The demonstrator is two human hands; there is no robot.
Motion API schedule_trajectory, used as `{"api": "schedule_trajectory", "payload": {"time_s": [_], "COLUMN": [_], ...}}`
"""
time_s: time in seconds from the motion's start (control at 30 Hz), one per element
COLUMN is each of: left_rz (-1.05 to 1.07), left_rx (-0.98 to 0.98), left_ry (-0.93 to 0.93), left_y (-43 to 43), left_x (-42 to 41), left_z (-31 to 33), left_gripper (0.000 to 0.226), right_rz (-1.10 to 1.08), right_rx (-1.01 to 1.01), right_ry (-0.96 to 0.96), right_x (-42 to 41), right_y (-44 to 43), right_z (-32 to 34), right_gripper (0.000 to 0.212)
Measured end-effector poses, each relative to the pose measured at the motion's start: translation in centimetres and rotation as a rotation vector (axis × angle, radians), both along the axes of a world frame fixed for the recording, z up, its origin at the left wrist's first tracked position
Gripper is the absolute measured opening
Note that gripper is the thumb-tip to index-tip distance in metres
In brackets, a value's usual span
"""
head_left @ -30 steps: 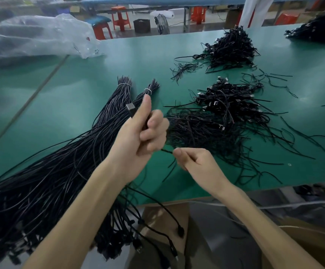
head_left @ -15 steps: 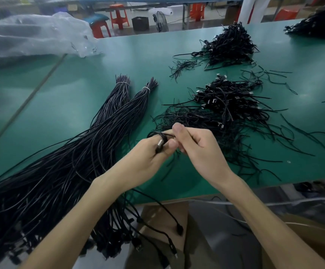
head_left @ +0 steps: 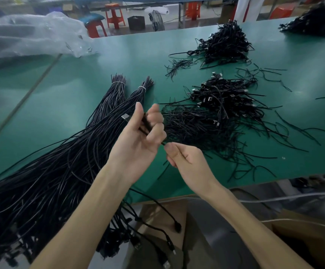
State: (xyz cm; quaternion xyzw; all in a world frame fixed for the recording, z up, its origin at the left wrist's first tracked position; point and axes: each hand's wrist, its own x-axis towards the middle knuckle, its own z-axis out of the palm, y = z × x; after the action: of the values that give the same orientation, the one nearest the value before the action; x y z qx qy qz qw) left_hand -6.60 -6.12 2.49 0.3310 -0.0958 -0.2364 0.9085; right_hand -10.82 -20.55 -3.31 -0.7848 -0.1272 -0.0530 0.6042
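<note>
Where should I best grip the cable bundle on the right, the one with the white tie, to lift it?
Probably just below the white tie, coming from above and closing across the bundle. There the strands are bound tight and lie flat; lower down they fan out loosely.

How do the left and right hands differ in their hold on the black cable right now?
The left hand is raised, its fingers curled round the gathered black cable. The right hand sits lower and pinches only one strand. A silver USB plug juts out by the left thumb, and none shows at the right hand. Both hold the same cable above the green table.
</note>
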Motion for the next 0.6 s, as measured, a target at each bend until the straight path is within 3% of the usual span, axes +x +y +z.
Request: {"api": "schedule_trajectory", "payload": {"time_s": [0.17,0.37,0.6], "left_rz": [-0.062,-0.019,0.063], "left_rx": [0.012,0.102,0.252], "left_ry": [0.038,0.056,0.066], "left_y": [0.5,0.6,-0.3], "left_x": [-0.2,0.4,2.6], "left_z": [-0.1,-0.7,-0.8], "left_gripper": [0.047,0.045,0.041], "right_rz": [0.004,-0.062,-0.128], "right_rx": [-0.064,-0.374,-0.558], "right_ry": [-0.023,-0.092,-0.041], "right_x": [-0.1,0.1,1.2], "right_y": [-0.6,-0.4,-0.9], "right_z": [-0.1,-0.1,0.5], "right_gripper": [0.046,0.045,0.059]}}
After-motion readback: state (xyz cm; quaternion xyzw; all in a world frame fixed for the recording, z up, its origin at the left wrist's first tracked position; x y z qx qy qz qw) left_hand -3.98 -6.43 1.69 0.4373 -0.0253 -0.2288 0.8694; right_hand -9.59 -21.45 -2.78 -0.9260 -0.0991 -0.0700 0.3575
